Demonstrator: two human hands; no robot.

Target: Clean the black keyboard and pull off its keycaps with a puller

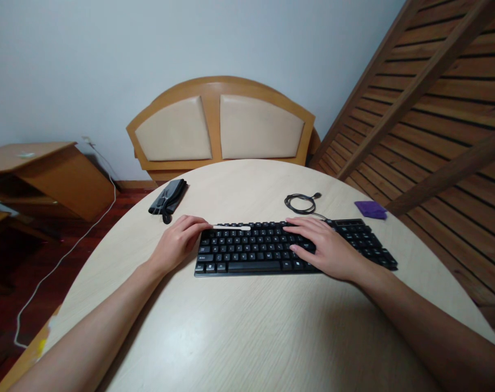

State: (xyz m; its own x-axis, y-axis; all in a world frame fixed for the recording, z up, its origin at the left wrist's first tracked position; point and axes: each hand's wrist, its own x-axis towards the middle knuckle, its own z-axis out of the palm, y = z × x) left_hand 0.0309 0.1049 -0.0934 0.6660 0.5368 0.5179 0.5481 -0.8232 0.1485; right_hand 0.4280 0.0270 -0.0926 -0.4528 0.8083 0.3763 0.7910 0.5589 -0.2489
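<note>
A black keyboard [251,256] lies flat on the round table. My left hand [182,238], at its left end, pinches a slim white toothbrush-like stick [231,227]. The stick lies across the upper rows of keys, its wider tip pointing right; I cannot make out bristles. On the right part of the keyboard rests my right hand [323,245], palm down with fingers apart, covering some keys between the letters and the number pad.
Behind the keyboard is its coiled black cable [300,204]. A folded purple cloth [370,209] lies at the right, and a dark grey pouch [169,197] with a cord at the left. Beyond the pale table [215,326] stands a wooden headboard [215,122]; a slatted wooden panel [427,109] leans at the right.
</note>
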